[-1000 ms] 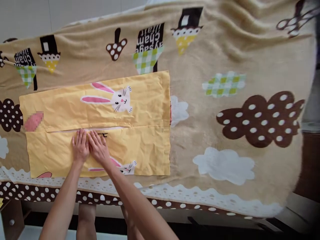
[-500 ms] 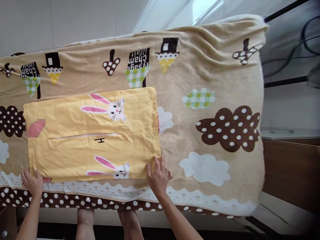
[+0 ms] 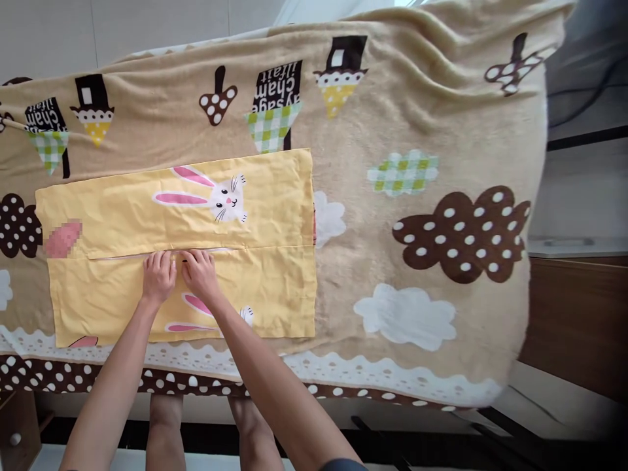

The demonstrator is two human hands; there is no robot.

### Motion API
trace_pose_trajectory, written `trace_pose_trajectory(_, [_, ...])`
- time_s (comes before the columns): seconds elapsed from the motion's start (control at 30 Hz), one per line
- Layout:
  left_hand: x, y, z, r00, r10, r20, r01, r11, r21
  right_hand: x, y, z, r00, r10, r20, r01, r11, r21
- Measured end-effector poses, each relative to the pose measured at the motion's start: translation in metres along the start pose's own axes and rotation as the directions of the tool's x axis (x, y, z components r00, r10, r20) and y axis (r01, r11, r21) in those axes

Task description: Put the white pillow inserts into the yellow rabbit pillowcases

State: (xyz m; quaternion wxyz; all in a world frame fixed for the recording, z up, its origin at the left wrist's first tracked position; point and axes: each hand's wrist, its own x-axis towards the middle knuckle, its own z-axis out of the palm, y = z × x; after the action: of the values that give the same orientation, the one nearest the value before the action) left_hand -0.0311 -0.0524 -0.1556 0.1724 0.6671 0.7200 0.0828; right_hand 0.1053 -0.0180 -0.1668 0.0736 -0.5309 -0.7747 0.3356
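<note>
A yellow pillowcase (image 3: 275,209) with a rabbit print lies flat on the bed, a long slit edged in white running across its middle. My left hand (image 3: 159,275) is at the lower edge of that slit, its fingers curled over the cloth. Close beside it on the right, my right hand (image 3: 200,271) grips the same edge, fingers bent down and thumb toward the left hand. Both forearms cross the lower half of the pillowcase and hide part of the lower rabbit. What is under the fingertips is hidden.
A beige blanket (image 3: 343,288) printed with clouds and hats covers the bed, with a dotted brown border along the near side. My legs stand against that side. Wooden furniture (image 3: 574,320) is at the right, and a cabinet with a round knob (image 3: 16,439) at lower left.
Both hands have left the near corners of the pillowcase and come together at its middle slit, taking hold of the lower edge. The view has shifted slightly.
</note>
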Motion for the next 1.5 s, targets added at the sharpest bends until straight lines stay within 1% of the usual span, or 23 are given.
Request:
trace_pose_trajectory(0.1, [0.011,-0.009,-0.005,0.990,0.019,0.138,-0.018,1.000,-0.007,0.014,0.001,-0.005,0.994,-0.011,0.113,0.015,0.999,-0.035])
trace_pose_trajectory(0.2, [-0.005,-0.017,-0.014,0.968,0.012,0.250,0.005,0.998,-0.068,0.004,0.001,-0.013,0.967,-0.112,0.229,0.115,0.993,0.002])
trace_pose_trajectory(0.33, [-0.033,-0.027,-0.022,0.970,-0.054,0.238,0.083,0.990,-0.116,-0.010,-0.003,-0.020,0.932,-0.174,0.317,0.158,0.985,0.075])
trace_pose_trajectory(0.4, [-0.035,-0.032,-0.024,0.969,-0.146,0.200,0.182,0.968,-0.175,-0.004,-0.005,-0.021,0.929,-0.158,0.334,0.127,0.985,0.113])
trace_pose_trajectory(0.47, [-0.025,-0.037,-0.025,0.923,-0.308,0.231,0.371,0.874,-0.314,0.013,-0.007,-0.021,0.936,-0.110,0.334,0.060,0.986,0.154])
trace_pose_trajectory(0.57, [0.009,-0.049,-0.026,0.788,-0.492,0.370,0.615,0.648,-0.448,0.050,-0.005,-0.023,0.946,-0.009,0.323,-0.065,0.974,0.216])
trace_pose_trajectory(0.63, [0.035,-0.060,-0.030,0.736,-0.562,0.376,0.675,0.579,-0.457,0.071,0.000,-0.029,0.956,0.041,0.292,-0.132,0.945,0.300])
trace_pose_trajectory(0.7, [0.056,-0.071,-0.041,0.700,-0.613,0.368,0.707,0.520,-0.479,0.082,0.005,-0.039,0.961,0.080,0.266,-0.202,0.859,0.471])
trace_pose_trajectory(0.8, [0.064,-0.082,-0.066,0.680,-0.601,0.421,0.730,0.500,-0.466,0.080,0.012,-0.058,0.888,0.090,0.452,-0.383,0.690,0.614])
trace_pose_trajectory(0.83, [0.061,-0.083,-0.074,0.675,-0.589,0.444,0.737,0.511,-0.442,0.076,0.014,-0.064,0.857,0.089,0.508,-0.415,0.704,0.576])
trace_pose_trajectory(0.87, [0.056,-0.082,-0.082,0.667,-0.586,0.461,0.745,0.522,-0.415,0.072,0.015,-0.068,0.857,0.107,0.504,-0.401,0.754,0.520])
trace_pose_trajectory(0.9, [0.050,-0.079,-0.089,0.672,-0.579,0.461,0.740,0.558,-0.376,0.069,0.014,-0.071,0.896,0.128,0.426,-0.336,0.822,0.460])
trace_pose_trajectory(0.93, [0.045,-0.074,-0.093,0.703,-0.560,0.439,0.705,0.633,-0.320,0.067,0.012,-0.071,0.951,0.116,0.286,-0.226,0.892,0.391])
trace_pose_trajectory(0.97, [0.041,-0.067,-0.095,0.763,-0.508,0.399,0.624,0.740,-0.250,0.067,0.008,-0.069,0.990,0.052,0.132,-0.091,0.947,0.309])
trace_pose_trajectory(1.0, [0.039,-0.060,-0.093,0.843,-0.407,0.352,0.486,0.856,-0.174,0.069,0.003,-0.064,0.998,-0.060,0.021,0.054,0.973,0.224])
trace_pose_trajectory(1.03, [0.041,-0.054,-0.089,0.915,-0.259,0.309,0.302,0.948,-0.099,0.074,-0.002,-0.057,0.981,-0.194,-0.016,0.194,0.970,0.149])
trace_pose_trajectory(1.07, [0.045,-0.049,-0.082,0.957,-0.094,0.274,0.107,0.994,-0.033,0.080,-0.008,-0.048,0.948,-0.319,0.011,0.316,0.944,0.094])
trace_pose_trajectory(1.1, [0.051,-0.046,-0.072,0.970,0.040,0.239,-0.045,0.999,0.017,0.089,-0.012,-0.038,0.911,-0.407,0.071,0.404,0.913,0.054])
trace_pose_trajectory(1.17, [0.068,-0.050,-0.050,0.978,0.126,0.164,-0.140,0.987,0.074,0.111,-0.013,-0.023,0.872,-0.461,0.167,0.470,0.883,-0.017])
trace_pose_trajectory(1.23, [0.085,-0.066,-0.032,0.993,0.062,0.102,-0.074,0.989,0.124,0.134,0.005,-0.020,0.888,-0.428,0.167,0.447,0.889,-0.102])
trace_pose_trajectory(1.33, [0.105,-0.107,-0.030,0.996,-0.089,-0.023,0.092,0.985,0.149,0.153,0.069,-0.047,0.937,-0.344,0.056,0.347,0.910,-0.226])
trace_pose_trajectory(1.43, [0.117,-0.160,-0.058,0.962,-0.231,-0.147,0.252,0.956,0.150,0.148,0.153,-0.098,0.987,-0.147,-0.064,0.119,0.940,-0.321])
trace_pose_trajectory(1.5, [0.124,-0.191,-0.082,0.936,-0.314,-0.157,0.335,0.933,0.131,0.140,0.195,-0.128,0.990,0.056,-0.131,-0.101,0.926,-0.363])
